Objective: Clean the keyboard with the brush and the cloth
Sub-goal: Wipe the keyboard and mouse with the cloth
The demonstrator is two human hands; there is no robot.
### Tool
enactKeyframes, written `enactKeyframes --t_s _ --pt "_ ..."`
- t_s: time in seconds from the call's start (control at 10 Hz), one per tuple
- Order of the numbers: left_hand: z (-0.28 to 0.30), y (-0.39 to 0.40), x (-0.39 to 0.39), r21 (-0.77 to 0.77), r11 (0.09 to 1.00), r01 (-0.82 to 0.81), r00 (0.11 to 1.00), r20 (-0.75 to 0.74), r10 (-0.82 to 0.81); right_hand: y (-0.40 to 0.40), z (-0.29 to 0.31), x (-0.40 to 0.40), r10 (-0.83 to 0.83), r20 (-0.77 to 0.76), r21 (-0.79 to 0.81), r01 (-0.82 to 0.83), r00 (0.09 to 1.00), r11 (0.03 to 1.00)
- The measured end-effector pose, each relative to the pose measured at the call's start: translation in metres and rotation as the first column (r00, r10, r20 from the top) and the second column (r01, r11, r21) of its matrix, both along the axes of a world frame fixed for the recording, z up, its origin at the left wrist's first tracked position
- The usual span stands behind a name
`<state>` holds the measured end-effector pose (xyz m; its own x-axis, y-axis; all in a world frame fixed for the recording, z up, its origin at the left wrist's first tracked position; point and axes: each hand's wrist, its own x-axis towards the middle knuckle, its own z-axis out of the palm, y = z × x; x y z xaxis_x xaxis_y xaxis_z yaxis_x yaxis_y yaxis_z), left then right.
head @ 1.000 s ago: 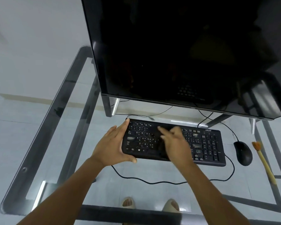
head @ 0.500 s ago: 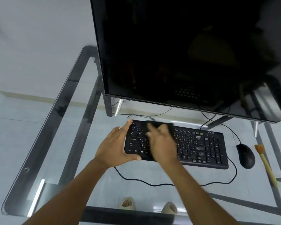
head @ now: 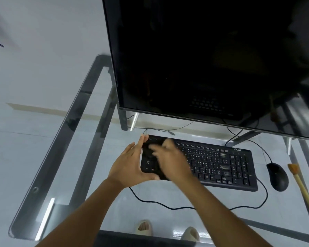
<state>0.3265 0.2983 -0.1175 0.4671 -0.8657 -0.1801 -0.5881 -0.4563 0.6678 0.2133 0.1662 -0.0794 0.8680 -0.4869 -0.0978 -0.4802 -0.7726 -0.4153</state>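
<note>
Black keyboard with white legends, black mouse, yellow-handled brush with orange bristles.

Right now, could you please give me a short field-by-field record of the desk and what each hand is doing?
surface: glass desk
keyboard: black, flat, below the monitor
left hand: open, bracing the keyboard's left end
right hand: blurred, pressing a dark cloth on the left keys
brush: lying at the right, untouched
mouse: between keyboard and brush
</note>
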Motion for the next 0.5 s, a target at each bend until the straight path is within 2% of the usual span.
enactKeyframes --t_s 0.1,0.2,0.4,0.5 --pt "0.0 0.001 0.002 0.028 0.999 -0.019 1.0 -0.01 0.019 -0.012 -0.003 0.013 -0.161 0.081 -0.051 0.165 0.984 0.985" --pt "-0.001 0.002 0.001 0.03 0.999 -0.021 1.0 0.01 0.021 0.02 0.0 0.016 0.042 0.036 0.029 -0.043 0.998 0.999" --pt "0.0 0.001 0.002 0.024 1.0 -0.013 1.0 0.015 0.013 -0.018 -0.001 0.021 -0.164 0.025 -0.025 0.165 0.986 0.986" --pt "0.001 0.001 0.001 0.019 1.0 -0.012 1.0 0.022 0.011 0.004 -0.003 0.024 0.056 -0.008 0.022 -0.056 0.998 0.998"
